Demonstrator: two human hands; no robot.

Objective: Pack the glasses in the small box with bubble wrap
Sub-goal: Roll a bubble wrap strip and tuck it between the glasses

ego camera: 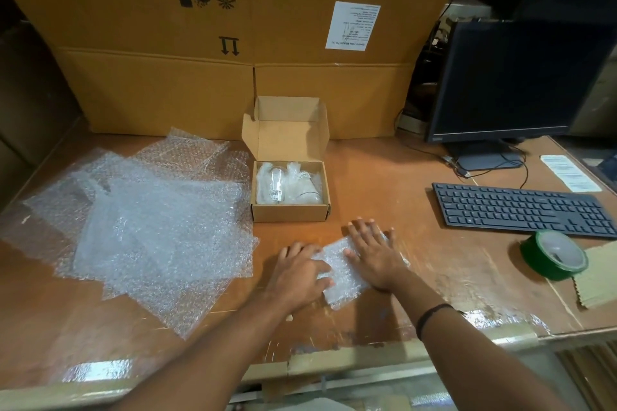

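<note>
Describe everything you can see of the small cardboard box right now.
The small box is plain brown corrugated cardboard, resting on the wooden table, its hinged lid open and upright at the back, side flaps spread. Inside lie clear glasses bundled in bubble wrap. The left hand and right hand are nearer the camera, not touching it.

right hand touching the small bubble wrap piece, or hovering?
Touching. The head view shows the right hand lying flat on the small bubble wrap piece, palm and spread fingers pressed over its right side.
</note>
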